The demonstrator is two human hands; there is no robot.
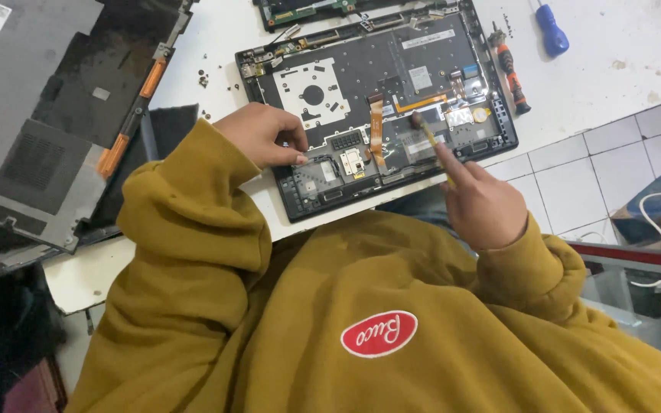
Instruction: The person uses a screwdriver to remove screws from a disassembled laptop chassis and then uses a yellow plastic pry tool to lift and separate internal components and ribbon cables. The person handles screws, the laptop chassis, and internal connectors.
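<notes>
Two hands work over an opened laptop base that lies on a white table, its inner side up. The left hand rests on the near left part of the base, fingers curled and fingertips pressed down beside a small silver part; whether it pinches anything there cannot be told. The right hand is closed around a thin yellow brush, forefinger stretched along the handle, and the brush's dark tip touches the base near its middle, just right of an orange ribbon cable. Both sleeves are mustard yellow. A square metal plate with a round hole sits in the far left part of the base, and a coin cell lies toward its right edge. Just beside the base on the right lies an orange-and-black screwdriver, and a blue-handled screwdriver lies farther back. A circuit board lies beyond the base at the table's far edge. Left of the table, a grey laptop cover with orange strips lies tilted, well apart from the hands. A few small screws lie on the table between cover and base.
</notes>
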